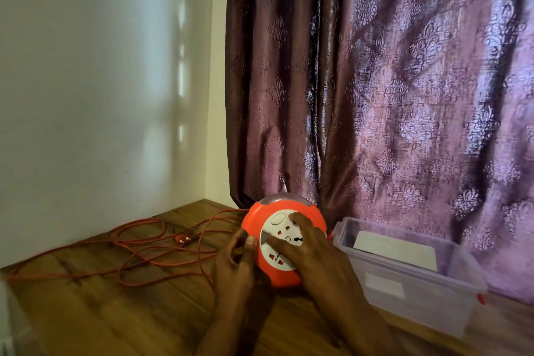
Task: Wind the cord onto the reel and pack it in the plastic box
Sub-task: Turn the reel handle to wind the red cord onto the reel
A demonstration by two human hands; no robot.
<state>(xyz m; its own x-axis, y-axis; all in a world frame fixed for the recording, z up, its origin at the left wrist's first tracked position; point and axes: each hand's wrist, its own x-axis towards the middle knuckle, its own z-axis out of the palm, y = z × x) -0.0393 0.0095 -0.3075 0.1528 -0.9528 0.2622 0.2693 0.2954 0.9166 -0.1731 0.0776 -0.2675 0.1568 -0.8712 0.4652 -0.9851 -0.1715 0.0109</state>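
An orange round cord reel (261,220) with a white socket face stands tilted on the wooden table (115,312). My right hand (315,251) lies spread on the white face, fingers pressing it. My left hand (235,263) grips the reel's left rim with thumb and fingers curled round it. The orange cord (138,243) lies in loose loops on the table to the left, its plug (182,239) among them. A clear plastic box (410,283) stands open just right of the reel.
A white wall (101,95) backs the table's left side. A patterned purple curtain (390,81) hangs behind the reel and box. Inside the box lies a white flat item (396,248). A small red clip (480,298) sits at the box's right end.
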